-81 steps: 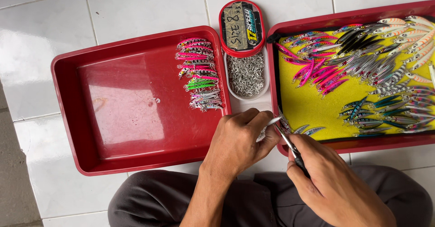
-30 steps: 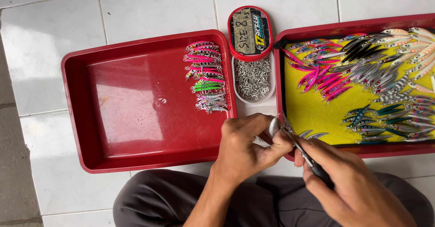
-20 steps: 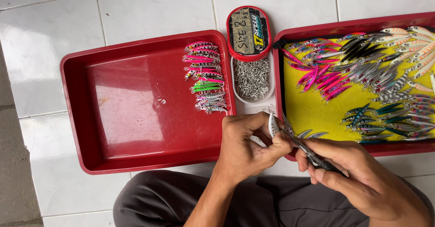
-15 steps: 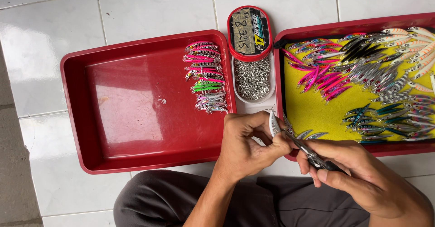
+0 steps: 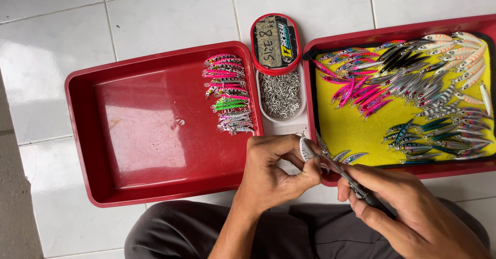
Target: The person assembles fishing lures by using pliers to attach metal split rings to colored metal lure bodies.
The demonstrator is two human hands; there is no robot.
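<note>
Far left: white floor tiles (image 5: 62,42). Next, a red tray (image 5: 150,135), mostly bare, with a short column of small fishing lures (image 5: 227,95) in pink, green and silver along its right wall. Just right of that, between the two trays, a small white tub (image 5: 262,109) heaped with tiny metal split rings (image 5: 279,93), its red oval lid (image 5: 275,43) resting at the far end. Below the tub, left hand (image 5: 274,174) curled closed, thumb and fingertips pinching a small silver lure (image 5: 307,149) held just above the near corner of the right tray. Against that lure, the tip of slim pliers (image 5: 345,172), gripped in the right hand (image 5: 413,215), fingers wrapped round the handles. Farther right, a second red tray (image 5: 449,167) lined with yellow foam (image 5: 356,130), crowded with loose lures (image 5: 423,83) in pink, silver, black, teal and orange-white. Along the bottom edge, dark trousers (image 5: 196,233).
</note>
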